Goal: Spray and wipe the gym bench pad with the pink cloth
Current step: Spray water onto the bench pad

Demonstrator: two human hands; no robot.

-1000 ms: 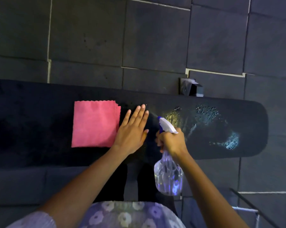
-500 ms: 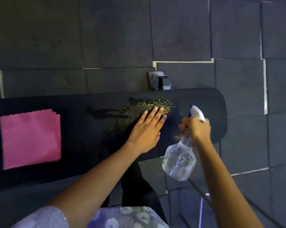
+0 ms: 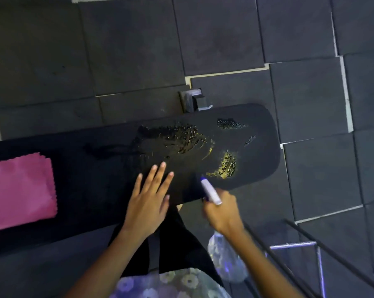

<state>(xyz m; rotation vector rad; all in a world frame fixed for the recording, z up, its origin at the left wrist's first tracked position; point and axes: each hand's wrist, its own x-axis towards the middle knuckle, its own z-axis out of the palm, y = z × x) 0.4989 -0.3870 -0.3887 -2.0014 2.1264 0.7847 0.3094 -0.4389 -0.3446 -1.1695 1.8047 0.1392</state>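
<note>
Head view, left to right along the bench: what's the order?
pink cloth → left hand → spray bottle gripped by right hand → rounded end of the bench pad

One bench pad (image 3: 95, 168). On it: one pink cloth (image 3: 20, 190), four wet patches (image 3: 177, 136). Two hands at its near edge: left hand (image 3: 147, 203), right hand (image 3: 222, 211). One spray bottle (image 3: 210, 190), same near edge.
</note>
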